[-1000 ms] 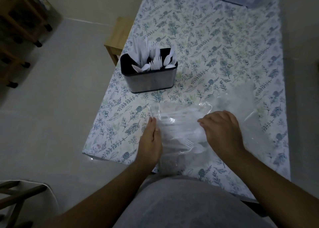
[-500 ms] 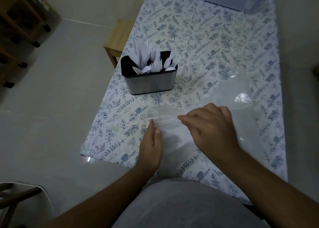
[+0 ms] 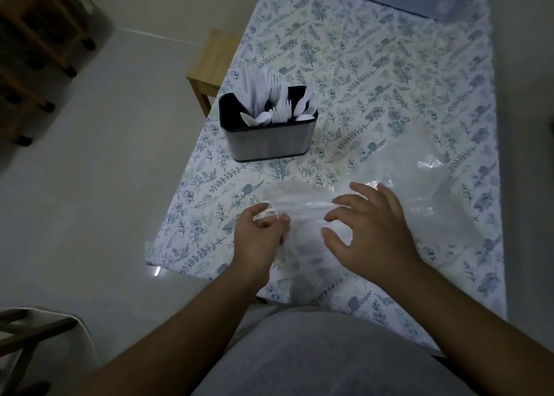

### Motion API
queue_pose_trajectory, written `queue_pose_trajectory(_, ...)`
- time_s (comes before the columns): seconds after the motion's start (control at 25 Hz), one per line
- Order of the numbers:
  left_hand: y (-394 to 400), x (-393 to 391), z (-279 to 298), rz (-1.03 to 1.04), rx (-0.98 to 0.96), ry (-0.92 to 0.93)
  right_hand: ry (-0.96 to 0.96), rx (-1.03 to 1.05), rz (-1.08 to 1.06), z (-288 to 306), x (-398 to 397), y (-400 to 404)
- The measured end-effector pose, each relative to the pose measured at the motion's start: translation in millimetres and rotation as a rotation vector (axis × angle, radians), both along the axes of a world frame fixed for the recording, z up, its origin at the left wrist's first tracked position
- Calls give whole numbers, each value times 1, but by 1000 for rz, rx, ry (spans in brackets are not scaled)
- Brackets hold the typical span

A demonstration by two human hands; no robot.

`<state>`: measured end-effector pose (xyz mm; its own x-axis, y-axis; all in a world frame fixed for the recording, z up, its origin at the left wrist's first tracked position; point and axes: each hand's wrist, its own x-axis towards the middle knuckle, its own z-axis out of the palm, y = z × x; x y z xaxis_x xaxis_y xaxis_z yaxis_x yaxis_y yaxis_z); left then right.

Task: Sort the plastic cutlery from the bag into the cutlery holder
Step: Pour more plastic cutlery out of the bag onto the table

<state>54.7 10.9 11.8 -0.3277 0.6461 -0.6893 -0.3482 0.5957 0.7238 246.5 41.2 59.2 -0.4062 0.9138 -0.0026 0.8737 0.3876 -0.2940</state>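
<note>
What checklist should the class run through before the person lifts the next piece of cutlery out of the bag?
1. Left hand has hold of the clear plastic bag at its near-left edge: ok.
2. Right hand is free, fingers spread over the bag: ok.
3. A single piece is singled out to grasp: cannot tell, the contents are blurred.
4. Cutlery holder stands upright on the floral tablecloth: ok.
5. The holder has room left: cannot tell; white cutlery already fills much of it.
6. Path from bag to holder is unobstructed: ok.
</note>
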Motion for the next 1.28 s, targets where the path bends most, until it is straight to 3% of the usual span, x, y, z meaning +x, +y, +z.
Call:
queue_pose_trajectory(0.16, 13, 5, 24, -25, 64, -217, -243, -165, -33, -2, -23, -8)
queue_pose_trajectory(0.24, 16, 7, 29, -108, 119, -230, -276, -208, -19, -7, -27, -7)
queue_pose_trajectory(0.32, 14, 1, 25, -312, 204, 29, -219, -255, -35, -13, -22, -2)
queue_pose_trajectory(0.44, 0, -17, -3, -900, 386, 660, -75, -349, -126, -15, -11, 6)
queue_pose_trajectory(0.56, -7, -14, -29, -1289, 396, 901, 9, -407, -167, -16, -10, 11)
queue_pose_trajectory(0.68, 3, -1, -35, -1302, 417, 1064, 18, -433, -165, -13, -12, 10)
queue_pose_trajectory(0.88, 30, 20, -28, -1451, 168, 1313, 53, -436, -203, -15, -13, 11)
queue_pose_trajectory(1.0, 39, 35, -31, -1408, 102, 1328, 79, -406, -237, -15, -15, 14)
queue_pose_trajectory(1.28, 39, 44, -37, -1377, 178, 1256, 54, -403, -242, -22, -13, 14)
